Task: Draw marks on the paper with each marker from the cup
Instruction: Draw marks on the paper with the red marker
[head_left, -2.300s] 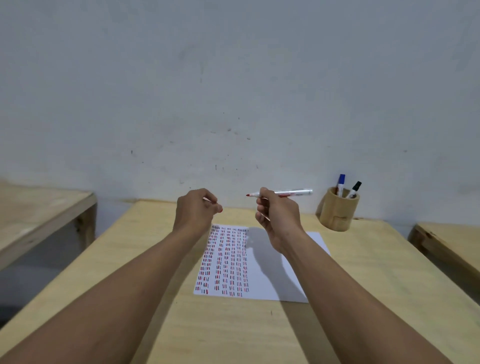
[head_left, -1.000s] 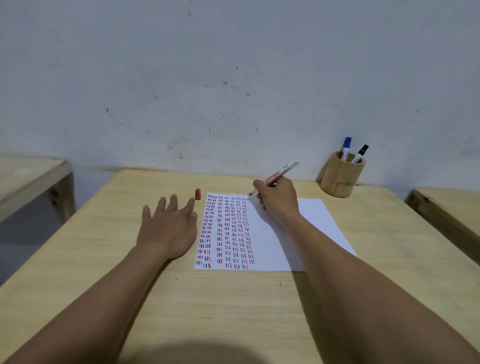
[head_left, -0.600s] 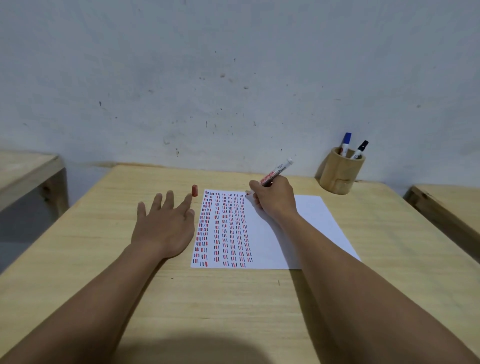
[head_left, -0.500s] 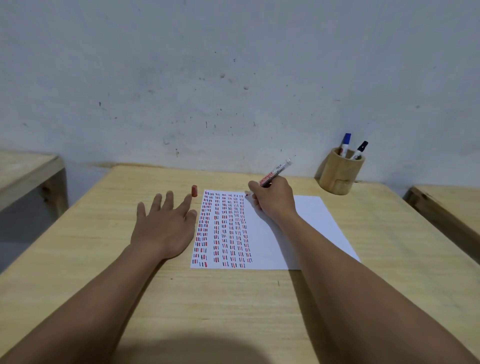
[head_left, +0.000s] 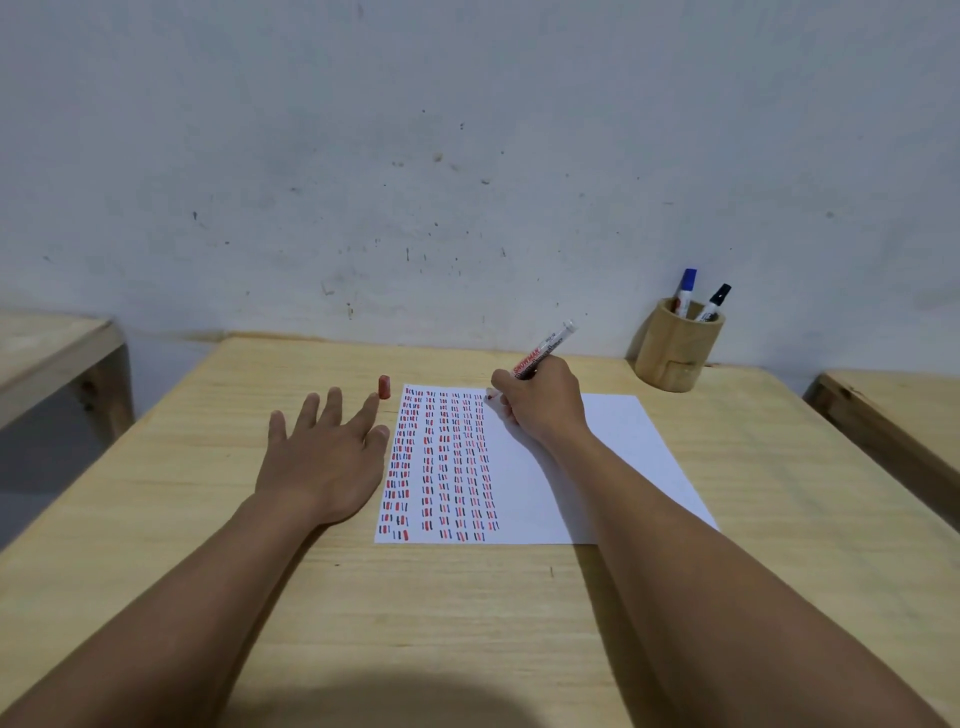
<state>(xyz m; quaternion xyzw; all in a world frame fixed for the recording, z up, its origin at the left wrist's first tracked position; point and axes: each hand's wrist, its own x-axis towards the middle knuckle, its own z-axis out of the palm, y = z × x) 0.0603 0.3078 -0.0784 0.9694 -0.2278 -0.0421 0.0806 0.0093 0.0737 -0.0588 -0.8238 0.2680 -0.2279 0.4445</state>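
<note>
While our right hand (head_left: 540, 402) grips the red marker (head_left: 543, 351), seemingly touching paper (head_left: 613, 441), our left hand (head_left: 324, 457) lies released. At two o'clock, the cup (head_left: 675, 353) holds blue and black markers.

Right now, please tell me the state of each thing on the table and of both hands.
Red marker: uncapped, tip at the paper.
Red cap: off, standing on the table.
Paper: flat, left part filled with marks.
Cup: upright, holds two capped markers.
Left hand: open, flat.
Right hand: gripping the red marker.
</note>
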